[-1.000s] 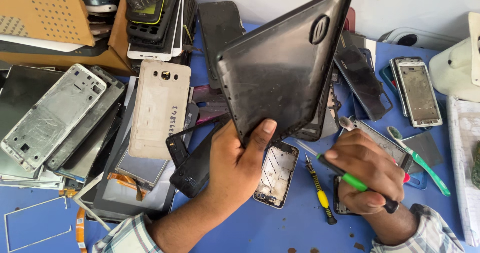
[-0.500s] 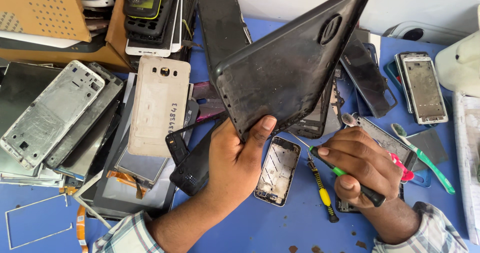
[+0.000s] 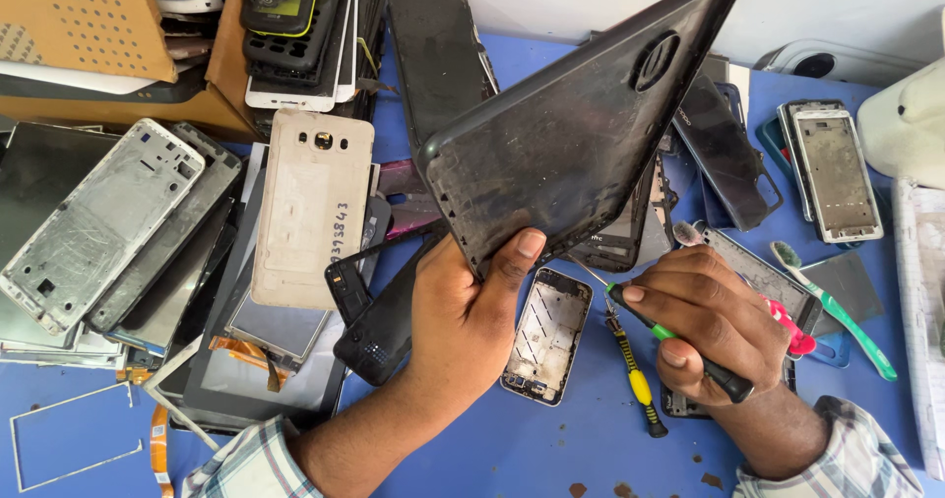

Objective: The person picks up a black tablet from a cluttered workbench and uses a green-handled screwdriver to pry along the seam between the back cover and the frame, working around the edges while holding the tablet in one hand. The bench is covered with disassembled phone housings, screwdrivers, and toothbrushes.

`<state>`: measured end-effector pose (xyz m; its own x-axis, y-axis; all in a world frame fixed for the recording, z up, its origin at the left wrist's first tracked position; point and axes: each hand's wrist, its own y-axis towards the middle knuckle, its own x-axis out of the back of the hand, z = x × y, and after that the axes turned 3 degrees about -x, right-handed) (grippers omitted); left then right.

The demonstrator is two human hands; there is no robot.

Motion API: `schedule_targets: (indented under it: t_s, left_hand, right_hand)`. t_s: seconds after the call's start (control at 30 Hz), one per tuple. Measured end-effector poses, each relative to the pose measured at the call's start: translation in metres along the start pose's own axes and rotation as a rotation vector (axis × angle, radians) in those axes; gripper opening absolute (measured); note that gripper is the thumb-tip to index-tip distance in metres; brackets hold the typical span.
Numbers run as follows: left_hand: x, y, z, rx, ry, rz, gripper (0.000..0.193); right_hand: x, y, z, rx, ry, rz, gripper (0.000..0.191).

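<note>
Above, our left hand (image 3: pixel 463 321) pinches black tablet back cover (image 3: pixel 581 124) by lower edge, tilted up for inspection; right hand (image 3: pixel 714 326) clamps green-tipped screwdriver (image 3: pixel 679 345) over blue bench (image 3: pixel 551 449), ready.

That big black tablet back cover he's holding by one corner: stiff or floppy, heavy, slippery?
Probably fairly stiff: the back cover keeps its flat shape though the left hand pinches only its lower corner. Likely light for its size, being an empty thin shell held up one-handed. The dusty, scuffed surface may give some grip, but that corner hold looks easy to twist.
</note>
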<state>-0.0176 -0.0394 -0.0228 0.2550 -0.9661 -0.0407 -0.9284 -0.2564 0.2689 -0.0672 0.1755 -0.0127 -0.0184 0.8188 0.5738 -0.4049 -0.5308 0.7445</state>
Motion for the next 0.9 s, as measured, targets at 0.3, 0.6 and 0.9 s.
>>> schedule_targets:
  t_s: [0.3,0.6,0.9]
  left_hand:
    - [0.0002,-0.0007,-0.0004,-0.031,0.01,-0.013,0.021]
    - [-0.0001,-0.0005,-0.0016,-0.036,0.023,-0.008,0.022]
    - [0.0004,-0.0001,-0.0027,-0.018,0.02,0.001,0.024]
  right_hand:
    - [-0.0007,-0.0013,-0.0017,0.017,-0.004,-0.02,0.043]
    - [-0.0003,-0.0014,-0.0015,0.011,0.001,-0.04,0.043]
    - [-0.0005,-0.0024,-0.0003,-0.015,-0.005,-0.04,0.045]
